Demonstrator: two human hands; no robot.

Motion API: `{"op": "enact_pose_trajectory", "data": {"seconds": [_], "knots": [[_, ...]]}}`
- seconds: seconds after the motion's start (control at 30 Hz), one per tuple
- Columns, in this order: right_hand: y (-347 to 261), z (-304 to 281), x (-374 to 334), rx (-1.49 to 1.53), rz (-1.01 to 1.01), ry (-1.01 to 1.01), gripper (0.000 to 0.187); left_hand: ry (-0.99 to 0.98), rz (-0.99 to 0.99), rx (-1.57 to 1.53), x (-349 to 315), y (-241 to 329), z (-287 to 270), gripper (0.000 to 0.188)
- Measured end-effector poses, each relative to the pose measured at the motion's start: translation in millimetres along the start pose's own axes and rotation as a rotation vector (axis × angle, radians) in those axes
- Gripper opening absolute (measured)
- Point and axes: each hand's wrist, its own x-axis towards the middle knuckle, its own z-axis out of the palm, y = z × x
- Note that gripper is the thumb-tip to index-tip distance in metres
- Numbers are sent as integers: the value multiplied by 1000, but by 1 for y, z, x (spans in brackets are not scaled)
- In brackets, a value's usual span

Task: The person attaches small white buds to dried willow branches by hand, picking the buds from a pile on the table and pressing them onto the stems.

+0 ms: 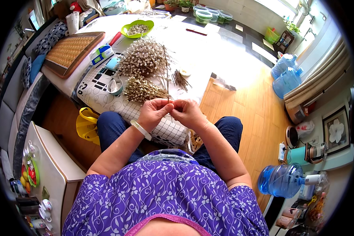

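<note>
My left hand and my right hand meet at the table's near edge. The fingers of both are closed in a pinch on a thin brown stem, which stands up and away from me. Just beyond my left hand lies a bundle of yellowish-brown stalks with small buds. Behind it spreads a large bunch of stems with round whitish heads. A small pile of short brown twigs lies past my right hand. Left of the stalks stands a small round tub with something white inside.
A green bowl of pale pieces stands at the far side of the white-covered table. A blue-and-green packet lies at the left. Below the table edge hangs a yellow bag. Large blue water bottles stand at the right.
</note>
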Motion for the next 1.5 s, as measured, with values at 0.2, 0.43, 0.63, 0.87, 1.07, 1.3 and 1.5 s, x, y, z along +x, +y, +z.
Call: {"op": "enact_pose_trajectory", "data": {"seconds": [0.2, 0.43, 0.63, 0.87, 1.07, 1.3, 1.5], "knots": [[1, 11, -3, -127, -21, -11, 16, 51, 97, 229, -8, -19, -17, 11], [6, 21, 0, -268, -90, -32, 12, 99, 114, 363, -11, -24, -27, 11], [13, 21, 4, -49, 46, -48, 11, 52, -152, -23, -15, -19, -38, 21], [16, 21, 4, -128, 4, -38, 13, 16, -72, 134, -16, -21, -28, 17], [24, 14, 9, -96, 42, -109, 10, 102, 26, 159, -4, -29, -26, 11], [16, 5, 15, -60, 100, -142, 10, -47, 240, 427, 4, -27, -36, 12], [35, -3, 6, 29, 246, -339, 13, -117, 309, 573, 2, -29, -44, 10]]}}
